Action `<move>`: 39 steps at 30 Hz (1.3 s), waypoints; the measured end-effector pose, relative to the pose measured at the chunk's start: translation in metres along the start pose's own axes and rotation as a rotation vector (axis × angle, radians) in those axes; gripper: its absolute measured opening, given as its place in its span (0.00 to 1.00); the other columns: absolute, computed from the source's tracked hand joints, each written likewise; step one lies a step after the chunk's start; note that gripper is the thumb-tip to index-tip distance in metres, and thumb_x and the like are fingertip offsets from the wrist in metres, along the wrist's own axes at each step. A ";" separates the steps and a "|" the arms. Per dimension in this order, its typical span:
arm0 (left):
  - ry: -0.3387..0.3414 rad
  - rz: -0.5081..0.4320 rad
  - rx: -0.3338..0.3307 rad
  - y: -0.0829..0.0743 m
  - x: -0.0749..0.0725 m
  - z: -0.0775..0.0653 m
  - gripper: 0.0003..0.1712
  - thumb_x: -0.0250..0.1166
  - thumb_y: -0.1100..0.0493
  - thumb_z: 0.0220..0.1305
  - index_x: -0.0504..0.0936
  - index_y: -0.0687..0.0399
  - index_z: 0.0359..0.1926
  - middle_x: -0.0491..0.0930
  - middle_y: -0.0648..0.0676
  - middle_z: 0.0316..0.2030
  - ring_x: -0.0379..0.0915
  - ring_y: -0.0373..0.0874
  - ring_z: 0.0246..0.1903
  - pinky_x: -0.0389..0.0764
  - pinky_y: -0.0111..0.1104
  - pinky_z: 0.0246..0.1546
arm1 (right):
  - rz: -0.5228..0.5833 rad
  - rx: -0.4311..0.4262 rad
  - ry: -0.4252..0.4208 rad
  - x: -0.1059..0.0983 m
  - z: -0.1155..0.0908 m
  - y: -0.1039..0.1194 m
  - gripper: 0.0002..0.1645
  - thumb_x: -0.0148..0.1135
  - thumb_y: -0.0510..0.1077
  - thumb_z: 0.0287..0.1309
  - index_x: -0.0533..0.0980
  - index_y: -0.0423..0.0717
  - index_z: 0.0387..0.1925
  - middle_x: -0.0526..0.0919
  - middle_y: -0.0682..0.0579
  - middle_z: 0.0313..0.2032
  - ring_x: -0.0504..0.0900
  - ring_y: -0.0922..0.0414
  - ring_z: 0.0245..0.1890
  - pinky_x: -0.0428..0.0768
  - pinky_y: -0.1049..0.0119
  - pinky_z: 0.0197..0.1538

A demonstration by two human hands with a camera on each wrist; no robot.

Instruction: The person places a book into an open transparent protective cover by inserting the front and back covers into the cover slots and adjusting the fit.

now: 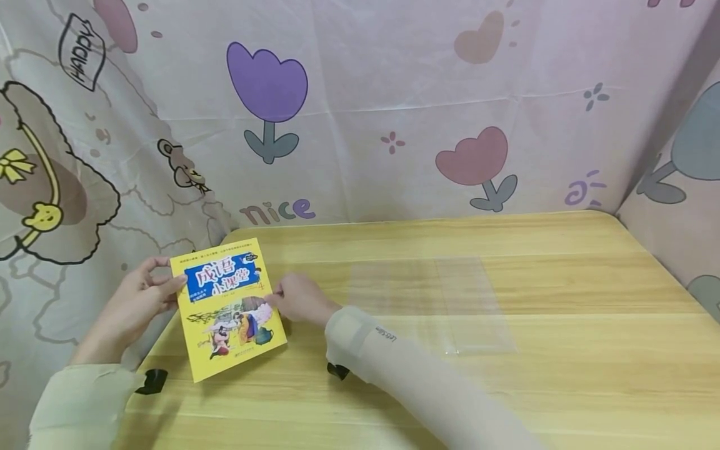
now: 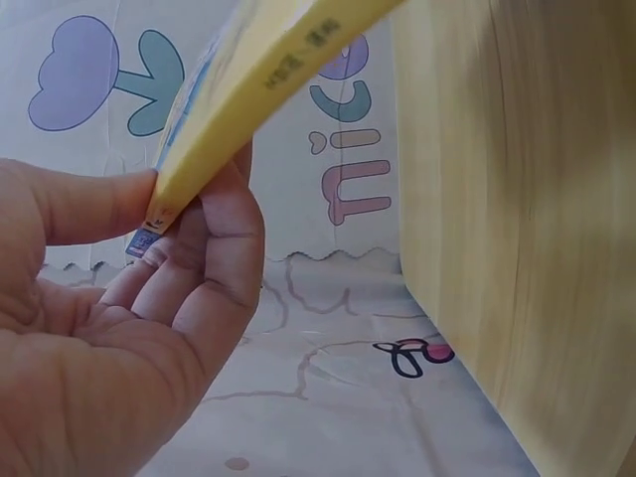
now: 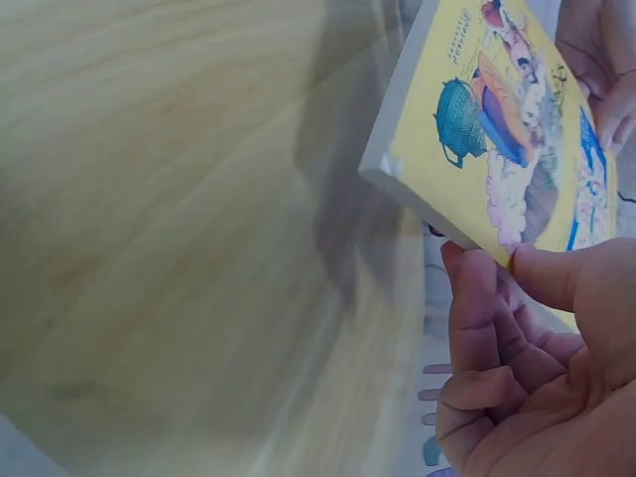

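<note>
A yellow book (image 1: 230, 309) with a blue title panel and a colourful picture is held up, tilted, over the left part of the table. My left hand (image 1: 137, 300) grips its spine edge, thumb on the cover and fingers behind, as the left wrist view shows with the spine (image 2: 238, 129). At the opposite edge my right hand (image 1: 300, 299) pinches the book between thumb and fingers; in the right wrist view the thumb (image 3: 556, 278) lies on the cover. A clear plastic sleeve (image 1: 472, 306) lies flat on the table to the right of my right hand.
The wood-grain table (image 1: 585, 375) is backed by a printed curtain (image 1: 360, 81) with tulips and hearts. Another curtain hangs along the left side. Black clips (image 1: 152, 381) show near the left sleeve and under the right forearm.
</note>
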State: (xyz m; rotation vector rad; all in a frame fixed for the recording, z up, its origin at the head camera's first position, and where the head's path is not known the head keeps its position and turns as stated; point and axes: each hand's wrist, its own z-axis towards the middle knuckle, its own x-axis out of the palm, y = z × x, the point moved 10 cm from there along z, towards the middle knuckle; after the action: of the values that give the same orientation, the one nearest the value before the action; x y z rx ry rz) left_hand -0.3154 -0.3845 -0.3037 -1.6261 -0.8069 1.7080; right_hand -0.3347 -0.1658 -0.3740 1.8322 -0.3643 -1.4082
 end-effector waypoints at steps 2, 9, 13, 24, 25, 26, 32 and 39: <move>-0.009 0.024 -0.007 -0.001 0.000 0.001 0.27 0.53 0.55 0.74 0.54 0.65 0.63 0.79 0.66 0.42 0.82 0.47 0.32 0.83 0.35 0.33 | -0.010 -0.011 -0.015 -0.005 0.000 0.002 0.23 0.59 0.53 0.64 0.72 0.47 0.16 0.66 0.59 0.10 0.61 0.66 0.09 0.58 0.76 0.12; -0.024 0.061 -0.029 -0.007 0.005 0.004 0.33 0.53 0.51 0.73 0.54 0.68 0.66 0.76 0.72 0.47 0.82 0.46 0.33 0.83 0.34 0.34 | -0.014 -0.013 -0.043 -0.023 -0.004 0.000 0.25 0.62 0.53 0.62 0.67 0.48 0.14 0.62 0.60 0.09 0.58 0.65 0.08 0.56 0.76 0.12; -0.011 0.055 -0.043 -0.010 0.011 0.007 0.31 0.54 0.50 0.72 0.58 0.70 0.64 0.78 0.70 0.47 0.82 0.47 0.34 0.82 0.34 0.35 | -0.013 -0.016 -0.050 -0.032 -0.008 -0.004 0.21 0.63 0.53 0.61 0.71 0.49 0.17 0.67 0.59 0.13 0.62 0.66 0.11 0.60 0.76 0.14; 0.017 0.111 -0.067 -0.024 0.029 0.013 0.30 0.58 0.44 0.68 0.70 0.69 0.52 0.83 0.62 0.39 0.83 0.49 0.32 0.83 0.33 0.32 | 0.049 -0.003 -0.025 -0.059 -0.020 -0.025 0.14 0.64 0.52 0.61 0.77 0.48 0.26 0.80 0.55 0.24 0.73 0.64 0.19 0.69 0.75 0.20; 0.021 0.114 -0.072 -0.025 0.031 0.014 0.30 0.59 0.44 0.67 0.71 0.69 0.51 0.83 0.62 0.39 0.82 0.49 0.32 0.83 0.33 0.33 | 0.057 -0.003 -0.020 -0.061 -0.022 -0.027 0.14 0.64 0.52 0.61 0.77 0.48 0.26 0.81 0.55 0.25 0.74 0.63 0.20 0.70 0.75 0.21; 0.031 0.114 -0.075 -0.027 0.033 0.015 0.30 0.59 0.43 0.67 0.72 0.69 0.51 0.83 0.61 0.39 0.82 0.48 0.31 0.83 0.33 0.33 | 0.061 -0.007 -0.017 -0.064 -0.023 -0.028 0.14 0.64 0.52 0.60 0.77 0.49 0.26 0.82 0.55 0.26 0.74 0.63 0.21 0.71 0.75 0.21; 0.094 0.068 -0.078 -0.038 0.050 0.019 0.29 0.61 0.46 0.66 0.72 0.72 0.48 0.83 0.62 0.37 0.82 0.50 0.31 0.83 0.36 0.34 | 0.048 -0.049 -0.010 -0.080 -0.031 -0.035 0.14 0.64 0.52 0.60 0.77 0.48 0.26 0.83 0.52 0.27 0.77 0.63 0.21 0.72 0.75 0.21; 0.130 0.111 -0.044 -0.065 0.072 0.023 0.29 0.61 0.46 0.66 0.70 0.71 0.48 0.83 0.63 0.37 0.82 0.48 0.30 0.83 0.35 0.32 | 0.054 -0.065 -0.012 -0.102 -0.046 -0.051 0.13 0.64 0.52 0.60 0.78 0.48 0.27 0.84 0.51 0.27 0.78 0.60 0.22 0.70 0.75 0.20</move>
State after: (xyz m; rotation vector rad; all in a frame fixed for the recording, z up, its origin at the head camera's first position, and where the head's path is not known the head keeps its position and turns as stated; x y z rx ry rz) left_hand -0.3380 -0.2879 -0.2943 -1.8216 -0.7068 1.6501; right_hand -0.3396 -0.0487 -0.3364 1.7497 -0.3678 -1.3792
